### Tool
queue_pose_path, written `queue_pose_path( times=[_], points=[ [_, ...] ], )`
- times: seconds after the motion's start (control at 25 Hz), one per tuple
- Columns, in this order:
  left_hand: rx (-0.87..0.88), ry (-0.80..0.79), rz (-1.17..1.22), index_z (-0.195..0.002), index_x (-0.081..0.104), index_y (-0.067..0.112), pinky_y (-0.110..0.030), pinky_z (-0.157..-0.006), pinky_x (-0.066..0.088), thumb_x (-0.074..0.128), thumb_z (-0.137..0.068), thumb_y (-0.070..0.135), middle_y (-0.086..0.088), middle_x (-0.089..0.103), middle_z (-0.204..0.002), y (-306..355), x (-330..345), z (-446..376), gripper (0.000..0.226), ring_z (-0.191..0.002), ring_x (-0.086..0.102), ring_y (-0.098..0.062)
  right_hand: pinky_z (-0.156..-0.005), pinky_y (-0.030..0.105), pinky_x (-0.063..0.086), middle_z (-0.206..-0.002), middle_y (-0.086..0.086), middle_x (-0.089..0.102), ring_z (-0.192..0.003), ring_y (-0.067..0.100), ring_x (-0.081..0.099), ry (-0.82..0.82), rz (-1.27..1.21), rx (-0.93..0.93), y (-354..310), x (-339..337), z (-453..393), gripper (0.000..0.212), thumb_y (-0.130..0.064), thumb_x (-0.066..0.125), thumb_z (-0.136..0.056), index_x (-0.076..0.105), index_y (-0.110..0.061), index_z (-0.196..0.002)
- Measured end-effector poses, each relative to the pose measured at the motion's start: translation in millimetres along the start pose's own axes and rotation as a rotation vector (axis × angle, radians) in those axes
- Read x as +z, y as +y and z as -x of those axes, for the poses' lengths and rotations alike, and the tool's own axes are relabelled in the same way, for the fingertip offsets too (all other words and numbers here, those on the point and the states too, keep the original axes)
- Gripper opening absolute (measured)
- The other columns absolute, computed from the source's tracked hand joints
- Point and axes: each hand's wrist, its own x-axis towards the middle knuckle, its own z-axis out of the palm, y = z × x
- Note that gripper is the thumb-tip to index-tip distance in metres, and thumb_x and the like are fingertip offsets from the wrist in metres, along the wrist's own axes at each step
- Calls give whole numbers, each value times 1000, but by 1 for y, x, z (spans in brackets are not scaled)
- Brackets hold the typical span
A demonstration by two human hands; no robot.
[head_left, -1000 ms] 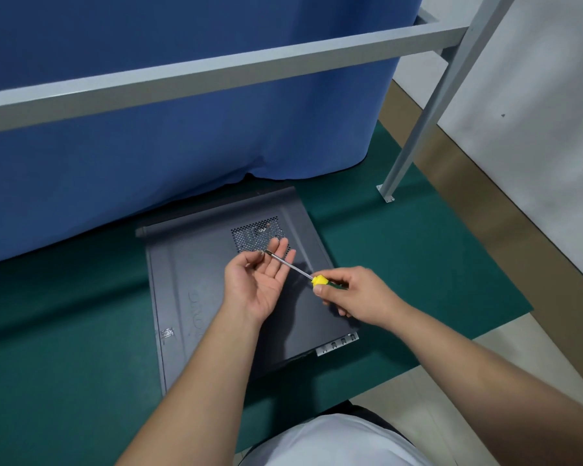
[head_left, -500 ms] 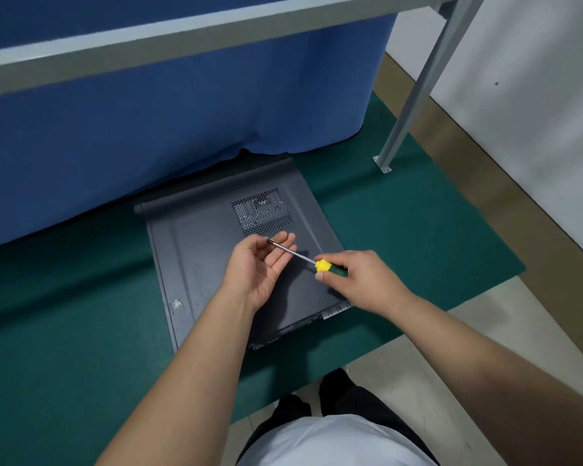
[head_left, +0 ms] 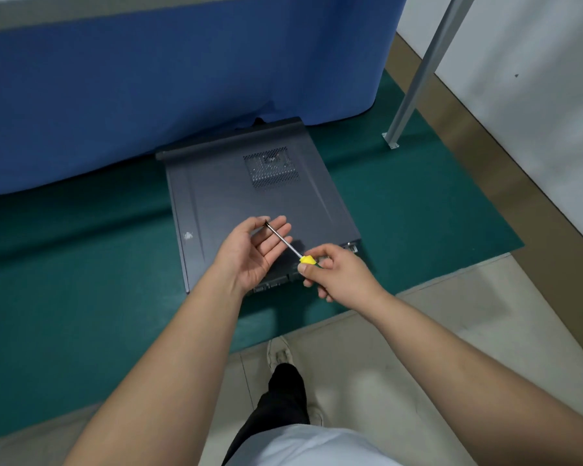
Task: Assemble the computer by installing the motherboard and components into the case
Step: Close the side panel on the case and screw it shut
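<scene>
Both hands sit lower in frame vs. earlier, now over case (head_left: 236, 196) near edge; a shoe and dark trouser leg have come into view at bottom ctr. R hand (head_left: 340, 274) grips screwdriver (head_left: 285, 242) by yellow handle, tip touching fingers of L hand (head_left: 253, 250), palm up, fingers relaxed. Case lies flat on green mat (head_left: 64, 314), ctr frame, side panel up.

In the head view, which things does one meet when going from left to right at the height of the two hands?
Green mat → computer case → left hand → screwdriver → right hand → green mat again → brown floor strip.
</scene>
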Motion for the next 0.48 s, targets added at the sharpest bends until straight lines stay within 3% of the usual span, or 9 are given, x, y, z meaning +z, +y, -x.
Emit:
queue_pose_path(
  times=[0.24,0.48],
  points=[
    [14,19,-26,-112,61,7,-40,-78,64,56,-104,11,-17,76,-114,-14,-36,37,11,-104,75,-29,-51,28,48,-85,9,76,-57,17,61,-65,-220,61,18,40,41,24,-25,68,-99,61,-4,-111],
    [23,-9,-164,-123,59,2,-36,-76,63,53,-104,8,-17,76,-112,-15,-51,46,20,-104,75,-28,-58,29,51,-87,7,77,-64,18,67,-46,-333,76,13,76,39,23,-27,62,-103,62,-6,-112]
  ],
)
